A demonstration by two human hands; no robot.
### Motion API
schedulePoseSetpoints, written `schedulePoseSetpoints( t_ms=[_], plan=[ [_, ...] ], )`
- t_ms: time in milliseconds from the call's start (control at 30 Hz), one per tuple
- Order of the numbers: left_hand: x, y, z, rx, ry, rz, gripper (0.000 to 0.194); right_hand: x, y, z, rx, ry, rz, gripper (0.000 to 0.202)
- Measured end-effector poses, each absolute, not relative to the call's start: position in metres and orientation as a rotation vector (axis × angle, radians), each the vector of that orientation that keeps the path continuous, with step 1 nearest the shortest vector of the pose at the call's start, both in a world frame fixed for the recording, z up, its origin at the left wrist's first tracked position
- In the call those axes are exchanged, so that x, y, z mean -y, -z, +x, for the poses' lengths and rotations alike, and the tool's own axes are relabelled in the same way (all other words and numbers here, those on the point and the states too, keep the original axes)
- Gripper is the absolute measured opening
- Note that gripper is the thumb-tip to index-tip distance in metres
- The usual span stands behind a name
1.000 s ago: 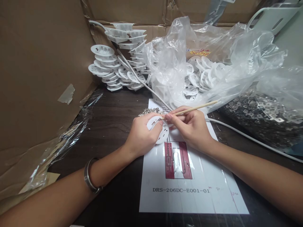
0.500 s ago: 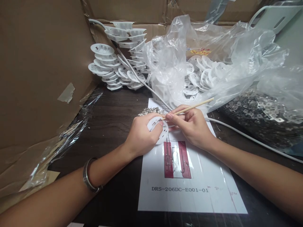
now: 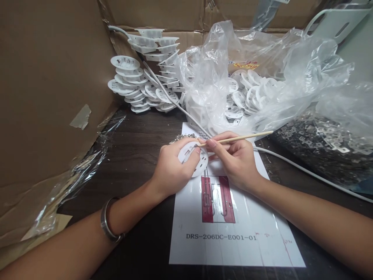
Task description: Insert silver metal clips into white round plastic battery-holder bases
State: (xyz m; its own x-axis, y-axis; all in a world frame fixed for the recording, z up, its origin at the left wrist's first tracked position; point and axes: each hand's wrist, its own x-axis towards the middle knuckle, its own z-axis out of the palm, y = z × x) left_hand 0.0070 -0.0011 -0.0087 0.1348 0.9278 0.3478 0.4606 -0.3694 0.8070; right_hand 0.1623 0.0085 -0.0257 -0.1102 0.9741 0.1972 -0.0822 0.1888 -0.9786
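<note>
My left hand (image 3: 174,166) grips a round white plastic disc (image 3: 201,165) with slots in it, the thumb pressed on its face. A thin wooden stick (image 3: 247,137), like a chopstick, is pinched in my right hand (image 3: 236,157). Its tip meets the disc's face near my left thumb; whether it sits in a slot is too small to tell. Behind the disc lies a pile of small shiny metal pieces (image 3: 185,137), partly covered by my left hand. Below both hands is a printed sheet (image 3: 215,251) with a red and white picture.
Stacked white discs (image 3: 125,63) stand at the back left. An open clear plastic bag (image 3: 215,74) holds more discs at the back. To the right sits a bag of flat metal pieces (image 3: 317,144). A pale cable (image 3: 288,157) crosses the dark table; cardboard walls (image 3: 52,97) enclose it.
The stick has swung to a flatter angle, its free end lower and farther right. My right hand has turned with it. The disc stays in my left hand, shifted slightly left.
</note>
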Motion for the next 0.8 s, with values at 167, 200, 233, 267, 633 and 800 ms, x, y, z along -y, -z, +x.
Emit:
schedulePoseSetpoints(
  t_ms=[167, 200, 233, 267, 633, 800],
  plan=[
    [0.0022, 0.007, 0.008, -1.368, -1.123, 1.915, 0.018, -0.0078, 0.0224, 0.1629, 1.361, -1.113, -0.955, 0.019],
    [0.0022, 0.0069, 0.0081, -1.373, -1.121, 1.92, 0.018, -0.0077, 0.0221, 0.1631, 1.353, -1.126, -0.951, 0.019],
    [0.0022, 0.007, 0.008, -1.376, -1.123, 1.926, 0.018, -0.0077, 0.022, 0.1633, 1.345, -1.141, -0.949, 0.019],
    [0.0021, 0.0071, 0.0079, -1.378, -1.126, 1.932, 0.018, -0.0077, 0.0221, 0.1636, 1.338, -1.154, -0.949, 0.019],
    [0.0025, 0.0082, 0.007, -1.395, -1.106, 1.936, 0.018, -0.0102, 0.0245, 0.1645, 1.326, -1.186, -0.93, 0.019],
    [0.003, 0.0093, 0.0068, -1.404, -1.102, 1.964, 0.019, -0.0096, 0.0235, 0.1653, 1.407, -1.088, -0.981, 0.023]
  ],
)
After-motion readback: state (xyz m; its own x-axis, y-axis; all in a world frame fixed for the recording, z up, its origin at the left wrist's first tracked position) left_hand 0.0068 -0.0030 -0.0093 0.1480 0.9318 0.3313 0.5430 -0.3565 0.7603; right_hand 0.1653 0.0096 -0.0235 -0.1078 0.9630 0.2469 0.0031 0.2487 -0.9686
